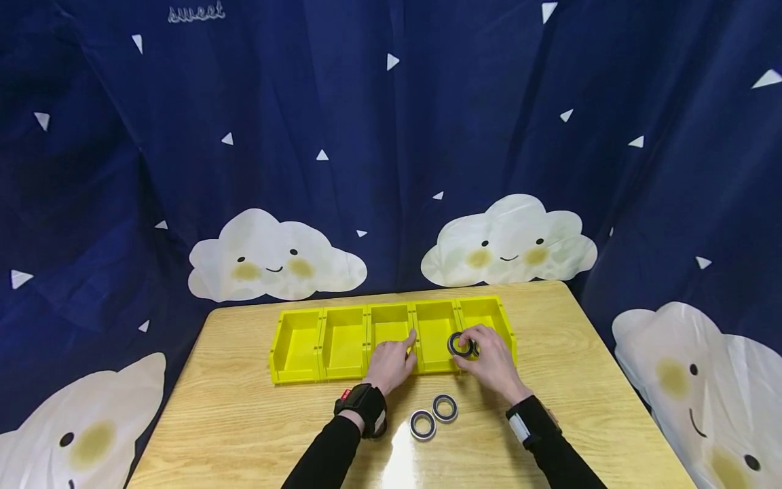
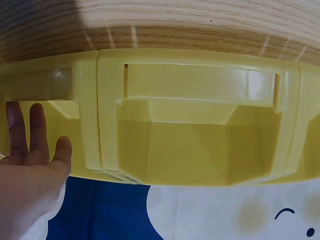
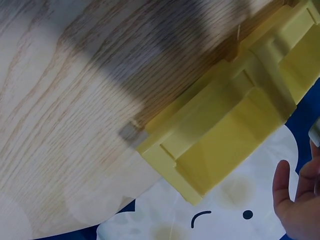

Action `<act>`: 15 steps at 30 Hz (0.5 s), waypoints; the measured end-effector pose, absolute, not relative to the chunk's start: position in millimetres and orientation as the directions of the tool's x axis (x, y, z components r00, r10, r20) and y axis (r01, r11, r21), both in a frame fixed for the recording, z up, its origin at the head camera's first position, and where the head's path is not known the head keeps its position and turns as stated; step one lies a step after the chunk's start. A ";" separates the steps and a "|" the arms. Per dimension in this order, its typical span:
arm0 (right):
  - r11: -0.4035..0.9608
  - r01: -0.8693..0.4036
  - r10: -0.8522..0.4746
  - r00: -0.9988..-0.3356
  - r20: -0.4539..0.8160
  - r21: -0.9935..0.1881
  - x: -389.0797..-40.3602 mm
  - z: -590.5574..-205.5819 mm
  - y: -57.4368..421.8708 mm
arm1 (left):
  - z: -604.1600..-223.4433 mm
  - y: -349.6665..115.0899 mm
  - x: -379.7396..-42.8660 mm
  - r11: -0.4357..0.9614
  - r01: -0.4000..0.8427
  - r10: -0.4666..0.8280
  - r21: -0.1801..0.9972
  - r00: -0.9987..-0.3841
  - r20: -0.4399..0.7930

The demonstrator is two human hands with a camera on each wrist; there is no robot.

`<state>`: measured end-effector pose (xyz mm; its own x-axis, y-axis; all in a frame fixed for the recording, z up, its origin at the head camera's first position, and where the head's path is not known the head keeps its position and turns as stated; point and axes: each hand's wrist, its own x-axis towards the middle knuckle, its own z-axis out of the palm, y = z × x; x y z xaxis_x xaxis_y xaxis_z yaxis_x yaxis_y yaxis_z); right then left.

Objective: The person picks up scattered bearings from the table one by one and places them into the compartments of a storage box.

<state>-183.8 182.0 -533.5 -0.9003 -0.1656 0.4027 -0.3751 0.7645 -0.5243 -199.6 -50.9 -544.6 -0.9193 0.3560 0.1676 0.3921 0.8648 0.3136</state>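
My right hand (image 1: 493,360) pinches a ball bearing (image 1: 451,348) with dark seals between thumb and fingers, over the front of the yellow bin row (image 1: 296,375). Part of a second ring shows just behind it, mostly covered by the fingers. In the right wrist view only an edge of a grey ring (image 3: 315,132) appears by the fingers. My left hand (image 1: 389,365) is at the middle bin's front, its fingers reaching in; the left wrist view shows them extended, holding nothing visible. Two bearings, one nearer (image 1: 423,437) and one farther (image 1: 445,418), lie flat on the table between my forearms.
Another dark ring (image 1: 380,432) is partly hidden under the left wrist. The bins stand side by side along the back of the wooden table (image 1: 214,407). A blue curtain (image 1: 391,149) with clouds hangs behind and at both sides.
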 end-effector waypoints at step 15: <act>0.784 -0.343 -0.141 -0.910 0.390 -0.517 -198.6 -531.6 174.6 | -542.7 -49.4 -202.5 0.875 0.368 0.346 0.313 -0.930 0.126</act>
